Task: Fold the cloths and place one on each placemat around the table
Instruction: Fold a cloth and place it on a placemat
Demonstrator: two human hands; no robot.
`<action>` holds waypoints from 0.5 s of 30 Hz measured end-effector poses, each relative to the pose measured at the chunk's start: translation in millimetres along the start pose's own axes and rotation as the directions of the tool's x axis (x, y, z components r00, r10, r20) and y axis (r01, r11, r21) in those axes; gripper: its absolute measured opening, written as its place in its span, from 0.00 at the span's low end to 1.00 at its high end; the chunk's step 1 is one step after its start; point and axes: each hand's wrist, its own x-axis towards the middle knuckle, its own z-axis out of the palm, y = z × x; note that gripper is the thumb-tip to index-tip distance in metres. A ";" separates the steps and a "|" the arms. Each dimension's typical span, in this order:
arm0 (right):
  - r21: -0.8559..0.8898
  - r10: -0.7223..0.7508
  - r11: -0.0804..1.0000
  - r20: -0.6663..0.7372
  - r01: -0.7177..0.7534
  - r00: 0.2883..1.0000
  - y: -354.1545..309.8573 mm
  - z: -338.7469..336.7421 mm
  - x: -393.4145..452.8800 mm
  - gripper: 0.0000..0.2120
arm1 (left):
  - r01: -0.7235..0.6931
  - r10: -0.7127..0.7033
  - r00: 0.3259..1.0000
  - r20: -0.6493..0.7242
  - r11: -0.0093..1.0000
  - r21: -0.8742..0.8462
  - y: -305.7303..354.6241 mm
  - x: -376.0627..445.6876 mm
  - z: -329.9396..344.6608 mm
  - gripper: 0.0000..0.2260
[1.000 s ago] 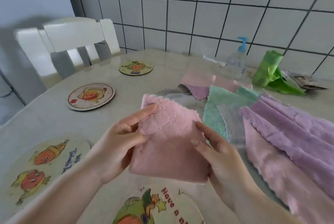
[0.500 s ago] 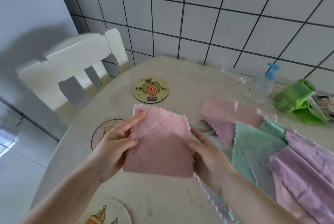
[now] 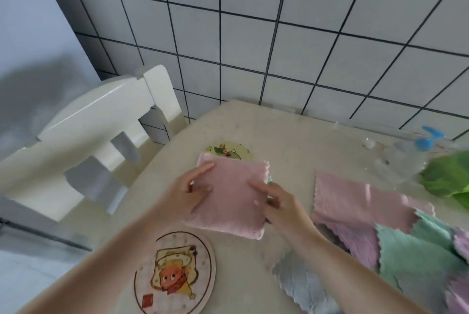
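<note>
Two hands on one folded pink cloth (image 3: 229, 197): left hand (image 3: 186, 193) and right hand (image 3: 276, 203) each pinch a side edge. Far placemat (image 3: 229, 151) lies just beyond my grip, partly covered; near placemat (image 3: 175, 272) sits below it.

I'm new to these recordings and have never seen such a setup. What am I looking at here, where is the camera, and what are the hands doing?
There is no machine: a camera worn on a person's head looks down at their own bare hands. The left hand and right hand hold a folded pink cloth by its sides, over the far round placemat on the table. A nearer placemat has no cloth on it. Unfolded pink, green, purple and grey cloths lie to the right, beside a pump bottle. A white chair stands at left.
</note>
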 end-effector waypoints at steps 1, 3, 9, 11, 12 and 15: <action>-0.091 -0.034 0.995 0.034 0.037 0.999 1.7 1.2 12.4 0.24 | -0.002 0.002 1.000 -0.004 0.998 0.063 -4.2 14.5 0.0 0.20; -0.168 -0.082 0.982 0.058 0.091 0.995 4.5 3.4 36.4 0.28 | -0.030 0.031 0.999 -0.004 0.989 0.144 -12.3 43.1 -1.0 0.22; -0.230 -0.064 0.971 0.034 0.070 0.997 18.8 5.0 100.3 0.35 | -0.150 0.148 0.989 0.024 0.975 0.163 -39.1 106.7 -3.1 0.28; -0.207 -0.028 0.978 0.038 0.035 0.999 27.1 7.5 113.3 0.36 | -0.174 0.171 0.985 0.035 0.974 0.143 -46.6 120.3 0.3 0.27; -0.201 -0.015 0.979 0.013 0.017 1.000 30.2 9.1 116.7 0.36 | -0.167 0.161 0.986 0.048 0.971 0.173 -48.4 124.6 1.4 0.27; -0.179 -0.017 0.984 -0.180 -0.016 0.983 38.6 11.0 117.9 0.31 | -0.141 0.142 0.990 0.018 0.947 0.287 -56.3 128.5 2.9 0.27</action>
